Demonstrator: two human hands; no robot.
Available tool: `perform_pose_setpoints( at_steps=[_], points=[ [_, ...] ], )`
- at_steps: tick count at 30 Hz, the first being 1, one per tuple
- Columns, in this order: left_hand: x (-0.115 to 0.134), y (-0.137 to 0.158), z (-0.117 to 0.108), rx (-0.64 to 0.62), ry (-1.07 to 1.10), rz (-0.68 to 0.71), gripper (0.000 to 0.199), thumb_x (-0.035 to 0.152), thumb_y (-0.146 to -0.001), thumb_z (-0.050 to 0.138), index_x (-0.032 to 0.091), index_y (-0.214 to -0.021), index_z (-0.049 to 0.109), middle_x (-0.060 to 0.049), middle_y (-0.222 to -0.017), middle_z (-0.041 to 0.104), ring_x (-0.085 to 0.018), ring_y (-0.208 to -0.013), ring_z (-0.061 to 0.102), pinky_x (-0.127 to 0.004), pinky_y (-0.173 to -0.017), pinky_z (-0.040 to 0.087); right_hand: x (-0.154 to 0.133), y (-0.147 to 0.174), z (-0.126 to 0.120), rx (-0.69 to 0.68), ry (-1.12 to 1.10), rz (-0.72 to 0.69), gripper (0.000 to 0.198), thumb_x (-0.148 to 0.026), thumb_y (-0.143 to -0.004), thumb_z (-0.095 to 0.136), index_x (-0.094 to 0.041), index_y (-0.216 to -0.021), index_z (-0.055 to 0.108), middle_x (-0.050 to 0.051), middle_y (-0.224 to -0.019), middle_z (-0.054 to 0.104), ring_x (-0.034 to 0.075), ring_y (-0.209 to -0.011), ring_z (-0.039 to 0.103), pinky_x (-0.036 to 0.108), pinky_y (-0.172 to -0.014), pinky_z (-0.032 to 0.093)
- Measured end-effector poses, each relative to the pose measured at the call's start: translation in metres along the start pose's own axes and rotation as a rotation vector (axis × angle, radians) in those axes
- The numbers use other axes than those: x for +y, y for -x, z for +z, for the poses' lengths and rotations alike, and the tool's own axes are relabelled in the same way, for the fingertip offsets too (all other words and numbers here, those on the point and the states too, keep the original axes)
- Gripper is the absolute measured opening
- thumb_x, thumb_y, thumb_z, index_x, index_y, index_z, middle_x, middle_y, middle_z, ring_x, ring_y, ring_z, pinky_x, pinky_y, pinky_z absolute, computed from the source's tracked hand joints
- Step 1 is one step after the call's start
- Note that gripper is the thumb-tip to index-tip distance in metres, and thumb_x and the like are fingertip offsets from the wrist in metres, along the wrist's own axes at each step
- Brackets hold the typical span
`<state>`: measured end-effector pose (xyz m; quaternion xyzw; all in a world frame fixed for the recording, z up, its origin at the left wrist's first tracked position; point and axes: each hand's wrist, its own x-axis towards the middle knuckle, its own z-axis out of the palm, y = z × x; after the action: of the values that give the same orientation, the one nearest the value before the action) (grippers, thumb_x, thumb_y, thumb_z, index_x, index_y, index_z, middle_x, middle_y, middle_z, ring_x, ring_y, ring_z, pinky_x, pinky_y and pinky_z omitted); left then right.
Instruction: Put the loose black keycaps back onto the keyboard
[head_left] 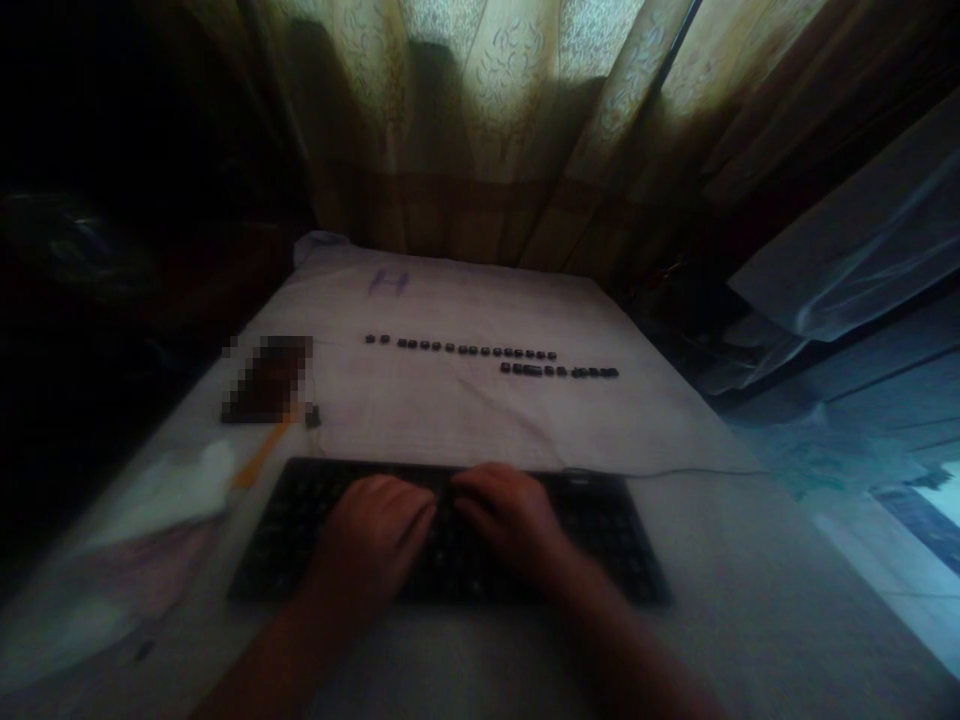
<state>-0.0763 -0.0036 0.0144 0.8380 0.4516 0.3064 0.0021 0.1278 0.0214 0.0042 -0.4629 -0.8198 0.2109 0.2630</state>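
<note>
A black keyboard (600, 530) lies flat on the cloth-covered table in front of me. Over its left-middle part rests my left hand (379, 525), fingers bent and pressed together, the thumb side toward the centre. Close beside it, my right hand (506, 510) is curled over the upper middle of the keys, fingertips pointing at the left hand. Whatever the fingertips hold, if anything, is hidden and dim. Beyond the keyboard, loose black keycaps (472, 350) stand in a long row. A second, shorter row of keycaps (532, 370) sits just nearer and to the right.
An orange-handled tool (262, 450) lies left of the keyboard, near a blurred-out dark rectangle (266, 380) and a small dark piece (312, 416). Crumpled white plastic (180, 490) covers the left edge. The keyboard cable (690, 471) runs right. Curtains (510, 100) hang behind the table.
</note>
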Motion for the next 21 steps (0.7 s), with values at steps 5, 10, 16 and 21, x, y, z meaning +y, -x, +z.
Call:
perform_pose_setpoints(
  at_steps=[5,10,16,21],
  points=[
    [0.0025,0.0011,-0.0009,-0.031,-0.001,0.011,0.022,0.02,-0.094,0.046,0.019,-0.095,0.069,-0.005,-0.087,0.07,-0.021,-0.081,0.061,-0.037,-0.073,0.048,-0.0004,-0.0005,0.0023,-0.013,0.065,-0.045,0.021,-0.02,-0.089,0.06,-0.022,-0.106,0.071,0.006,-0.099,0.072,0.019,-0.09,0.066,0.031,-0.082,0.053],
    [0.0015,0.0036,0.002,-0.043,0.007,0.021,0.021,0.019,-0.092,0.05,0.02,-0.099,0.07,-0.005,-0.09,0.068,-0.023,-0.083,0.06,-0.038,-0.073,0.049,-0.0037,-0.0012,0.0016,-0.007,0.094,0.004,0.018,-0.019,-0.086,0.063,-0.023,-0.1,0.074,0.006,-0.093,0.068,0.019,-0.085,0.064,0.03,-0.075,0.052],
    [0.0036,0.0022,0.0013,-0.103,-0.011,0.023,0.024,0.017,-0.089,0.054,0.02,-0.108,0.069,-0.007,-0.094,0.065,-0.024,-0.084,0.058,-0.042,-0.074,0.051,-0.0039,-0.0009,0.0004,-0.018,0.074,0.012,0.021,-0.018,-0.086,0.063,-0.023,-0.102,0.075,0.005,-0.086,0.069,0.019,-0.081,0.063,0.031,-0.073,0.05],
    [0.0069,0.0008,0.0009,-0.114,-0.055,0.037,0.025,0.016,-0.088,0.055,0.022,-0.108,0.069,-0.008,-0.096,0.065,-0.025,-0.085,0.058,-0.044,-0.073,0.052,-0.0044,-0.0002,0.0028,0.001,0.055,0.01,0.019,-0.018,-0.087,0.062,-0.023,-0.099,0.076,0.005,-0.085,0.07,0.019,-0.08,0.064,0.031,-0.072,0.05]
  ],
)
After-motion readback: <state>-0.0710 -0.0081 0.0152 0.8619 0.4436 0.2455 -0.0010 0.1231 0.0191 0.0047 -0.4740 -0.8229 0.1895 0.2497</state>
